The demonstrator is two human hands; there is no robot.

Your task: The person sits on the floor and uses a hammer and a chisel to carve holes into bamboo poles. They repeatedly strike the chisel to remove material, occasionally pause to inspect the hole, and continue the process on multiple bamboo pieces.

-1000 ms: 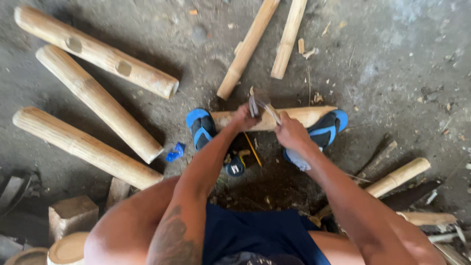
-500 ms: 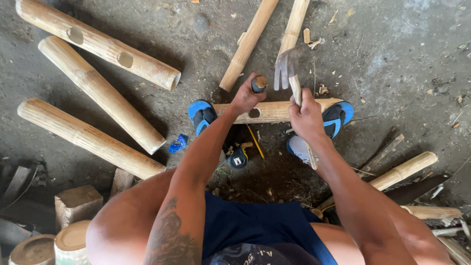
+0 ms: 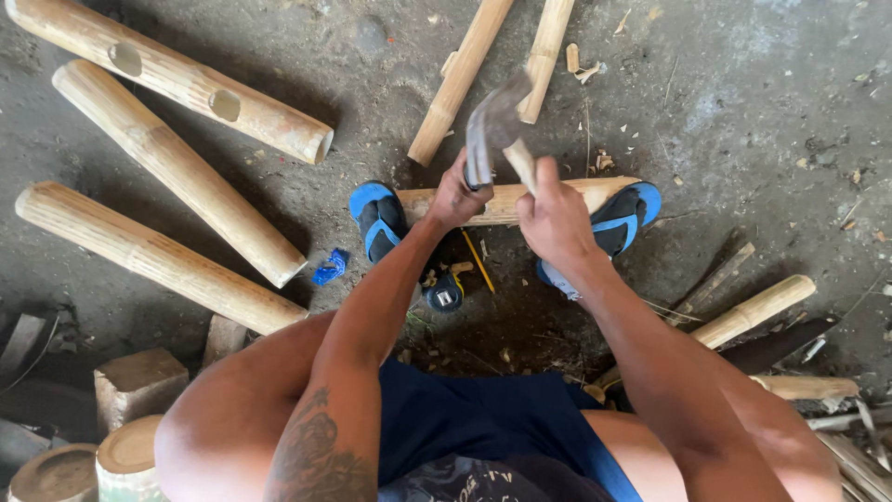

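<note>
Right hand point(image 3: 556, 216) clamped on the raised hammer point(image 3: 492, 135), left hand point(image 3: 457, 197) pinching a chisel, barely visible, on the bamboo pole point(image 3: 520, 200) pinned under both sandals; best to strike squarely, fingers kept low and steady.

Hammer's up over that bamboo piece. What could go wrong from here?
1. The left hand holds a chisel-like tool on the bamboo piece, right under the hammer raised by the right hand; a glancing blow could strike its fingers.
2. The piece is pinned only by two sandalled feet; it could roll or kick out when hit, and the toes sit close.
3. Chips already litter the floor; more may fly up toward the face.
</note>
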